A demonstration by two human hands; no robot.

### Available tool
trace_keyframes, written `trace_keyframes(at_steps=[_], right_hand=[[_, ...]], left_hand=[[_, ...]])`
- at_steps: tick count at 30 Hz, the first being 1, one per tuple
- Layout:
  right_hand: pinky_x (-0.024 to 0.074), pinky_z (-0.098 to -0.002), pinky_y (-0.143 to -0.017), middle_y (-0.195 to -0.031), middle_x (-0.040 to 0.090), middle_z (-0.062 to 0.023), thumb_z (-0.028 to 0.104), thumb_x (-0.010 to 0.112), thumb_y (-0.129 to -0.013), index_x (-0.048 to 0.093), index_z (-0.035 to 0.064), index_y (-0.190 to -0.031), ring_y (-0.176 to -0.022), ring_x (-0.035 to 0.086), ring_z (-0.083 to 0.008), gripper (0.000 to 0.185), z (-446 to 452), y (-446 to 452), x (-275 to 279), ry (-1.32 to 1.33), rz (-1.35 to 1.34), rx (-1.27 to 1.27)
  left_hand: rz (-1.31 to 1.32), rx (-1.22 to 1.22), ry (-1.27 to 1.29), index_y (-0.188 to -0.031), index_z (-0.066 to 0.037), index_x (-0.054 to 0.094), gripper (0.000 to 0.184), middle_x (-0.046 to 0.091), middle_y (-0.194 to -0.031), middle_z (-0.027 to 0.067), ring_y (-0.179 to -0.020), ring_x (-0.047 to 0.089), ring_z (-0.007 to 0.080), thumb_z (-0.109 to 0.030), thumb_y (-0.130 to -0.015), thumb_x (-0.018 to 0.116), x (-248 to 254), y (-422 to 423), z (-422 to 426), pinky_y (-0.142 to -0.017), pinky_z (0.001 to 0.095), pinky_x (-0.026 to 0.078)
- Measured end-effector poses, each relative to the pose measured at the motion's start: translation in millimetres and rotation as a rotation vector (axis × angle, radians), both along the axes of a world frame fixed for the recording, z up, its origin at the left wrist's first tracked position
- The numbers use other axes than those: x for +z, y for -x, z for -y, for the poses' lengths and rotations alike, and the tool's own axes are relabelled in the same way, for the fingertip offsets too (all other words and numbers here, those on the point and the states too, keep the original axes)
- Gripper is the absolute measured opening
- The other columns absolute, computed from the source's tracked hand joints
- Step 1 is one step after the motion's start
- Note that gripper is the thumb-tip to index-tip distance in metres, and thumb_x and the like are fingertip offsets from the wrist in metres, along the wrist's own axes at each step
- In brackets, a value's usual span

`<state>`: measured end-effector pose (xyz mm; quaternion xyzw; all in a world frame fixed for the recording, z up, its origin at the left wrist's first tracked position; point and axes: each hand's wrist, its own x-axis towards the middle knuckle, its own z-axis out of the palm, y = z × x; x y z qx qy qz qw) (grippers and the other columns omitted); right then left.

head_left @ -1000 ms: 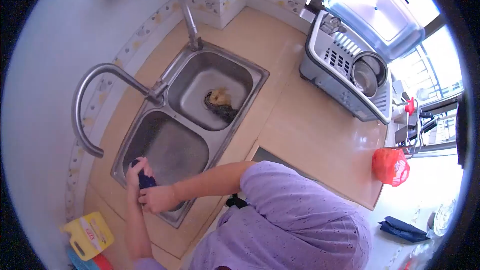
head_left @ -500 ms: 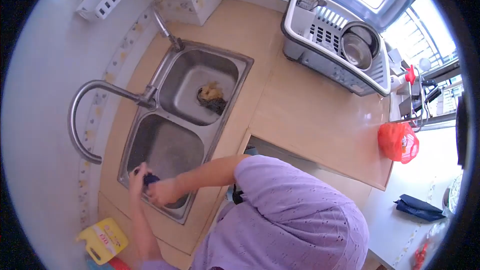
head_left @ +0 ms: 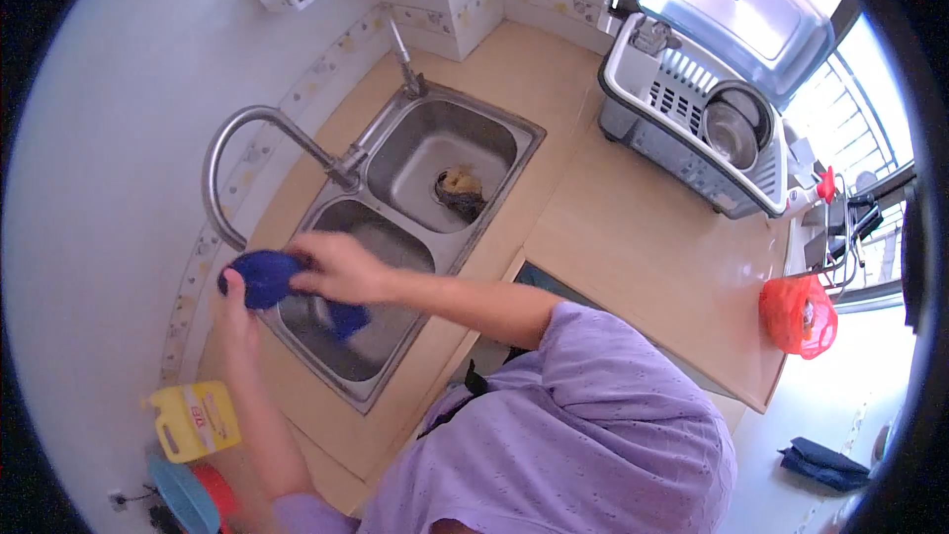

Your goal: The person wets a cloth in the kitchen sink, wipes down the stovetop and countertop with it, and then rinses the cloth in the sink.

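A dark blue cloth [head_left: 265,280] is held up between my hands over the near basin of the double sink [head_left: 381,361], by the tap. My left hand [head_left: 235,316] grips its left end, with the thumb on top. At its right end, my right hand [head_left: 341,267] has its fingers closed on the fabric. A loose blue part hangs below my right hand, blurred by motion. The curved tap [head_left: 214,173] stands just beyond the cloth.
In the far basin lies a yellowish and dark lump [head_left: 460,190]. A yellow jug [head_left: 198,422] and blue and red basins [head_left: 183,494] are at lower left. The dish rack [head_left: 682,153] holds metal bowls; a red bag [head_left: 799,316] sits at the counter's right end.
Both hands have risen from low in the near basin toward the tap, bringing the blue cloth along. It was bunched and now is spread wider. The camera view has shifted.
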<state>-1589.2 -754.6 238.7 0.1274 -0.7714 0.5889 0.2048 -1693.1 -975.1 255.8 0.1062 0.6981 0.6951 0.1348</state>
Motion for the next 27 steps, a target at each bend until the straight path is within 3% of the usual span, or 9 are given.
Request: trace_keyframes(at_steps=[5, 7, 11, 13, 16, 19, 20, 23, 27], right_hand=[[0.0488, -0.0341, -0.064, -0.076, 0.065, -0.0135, 0.017, 0.074, -0.071, 0.061, 0.0003, -0.089, -0.069, 0.063, -0.0222, 0.027, -70.4, -21.0, 114.2, -0.176, -0.17, -0.1], [0.0475, -0.0293, -0.063, -0.073, 0.064, -0.0073, 0.014, 0.075, -0.069, 0.061, 0.0007, -0.086, -0.069, 0.06, -0.0127, 0.026, -104.9, -30.5, 151.9, -0.198, -0.161, -0.081], [0.0479, -0.0273, -0.063, -0.073, 0.065, -0.0066, 0.02, 0.079, -0.065, 0.063, -0.0001, -0.082, -0.068, 0.058, -0.0103, 0.031, -169.8, -32.0, 196.0, -0.358, -0.054, -0.023], [0.0487, -0.0306, -0.065, -0.072, 0.065, -0.0095, 0.022, 0.077, -0.067, 0.064, 0.0011, -0.084, -0.067, 0.061, -0.0161, 0.03, -195.7, -30.9, 210.3, -0.328, -0.07, -0.091], [0.0489, -0.0304, -0.064, -0.072, 0.065, -0.0057, 0.023, 0.075, -0.072, 0.065, 0.0037, -0.085, -0.068, 0.062, -0.0153, 0.026, -231.4, -27.5, 221.7, -0.715, -0.165, -0.599], [0.0501, -0.0338, -0.062, -0.067, 0.065, -0.0066, 0.043, 0.07, -0.076, 0.068, 0.0063, -0.081, -0.065, 0.064, -0.02, 0.037, -244.0, -35.9, 220.3, -1.062, 0.113, -0.87], [0.0517, -0.0344, -0.064, -0.066, 0.066, -0.0073, 0.059, 0.057, -0.082, 0.07, 0.0046, -0.077, -0.067, 0.066, -0.0204, 0.056, -251.7, -35.3, 217.1, -1.068, 0.284, -0.793], [0.0531, -0.0345, -0.077, -0.086, 0.069, -0.0139, 0.06, 0.043, -0.09, 0.069, -0.0033, -0.09, -0.082, 0.067, -0.023, 0.068, -271.3, -40.5, 195.7, -0.272, 0.571, -0.225], [0.049, -0.0318, -0.081, -0.091, 0.069, -0.0099, 0.057, 0.045, -0.09, 0.068, 0.0011, -0.098, -0.081, 0.063, -0.0193, 0.061, -278.4, -28.8, 154.4, 0.244, 0.347, -0.011]], left_hand=[[-0.295, -0.392, -0.057, -0.114, 0.0, 0.053, 0.059, 0.058, -0.109, 0.0076, -0.101, 0.057, 0.0172, -0.033, -0.073, 0.079, 116.5, -44.5, -66.5, -0.089, 0.0296, 0.046], [-0.461, -0.345, 0.313, -0.11, 0.001, 0.058, 0.048, 0.06, -0.107, 0.0059, -0.103, 0.057, 0.0174, -0.025, -0.074, 0.078, 150.6, -57.2, -93.0, -0.089, 0.029, 0.046], [-1.466, -0.28, 0.546, -0.107, 0.002, 0.062, 0.043, 0.062, -0.105, 0.0082, -0.102, 0.059, 0.0216, -0.024, -0.076, 0.074, 149.3, -35.3, -152.4, -0.083, 0.0294, 0.046], [-1.12, -0.317, 0.488, -0.105, 0.002, 0.062, 0.036, 0.062, -0.105, 0.0035, -0.096, 0.059, 0.0212, -0.024, -0.082, 0.069, 162.1, -37.5, -181.6, -0.088, 0.0304, 0.044], [-0.552, -0.524, 0.213, -0.107, 0.001, 0.062, 0.035, 0.063, -0.1, 0.0029, -0.093, 0.059, 0.0166, -0.027, -0.086, 0.065, 185.6, -26.7, -229.3, -0.084, 0.0289, 0.045], [-0.347, -0.531, -0.174, -0.109, -0.002, 0.06, 0.032, 0.063, -0.098, 0.0022, -0.089, 0.058, 0.0127, -0.028, -0.092, 0.058, 174.7, -9.8, -282.8, -0.08, 0.0274, 0.046], [-0.296, -0.528, -0.264, -0.112, -0.004, 0.058, 0.03, 0.063, -0.097, 0.0017, -0.087, 0.059, 0.0125, -0.028, -0.094, 0.055, 175.5, -6.3, -297.8, -0.079, 0.0273, 0.046], [-0.176, -0.53, -0.375, -0.112, -0.005, 0.057, 0.031, 0.063, -0.095, 0.0017, -0.086, 0.059, 0.0123, -0.029, -0.094, 0.053, 180.6, -11.1, -329.1, -0.08, 0.027, 0.046], [-0.115, -0.611, -0.33, -0.115, -0.004, 0.056, 0.036, 0.063, -0.094, 0.0027, -0.089, 0.059, 0.0139, -0.024, -0.086, 0.066, 184.6, -23.4, -353.9, -0.082, 0.0289, 0.048]])
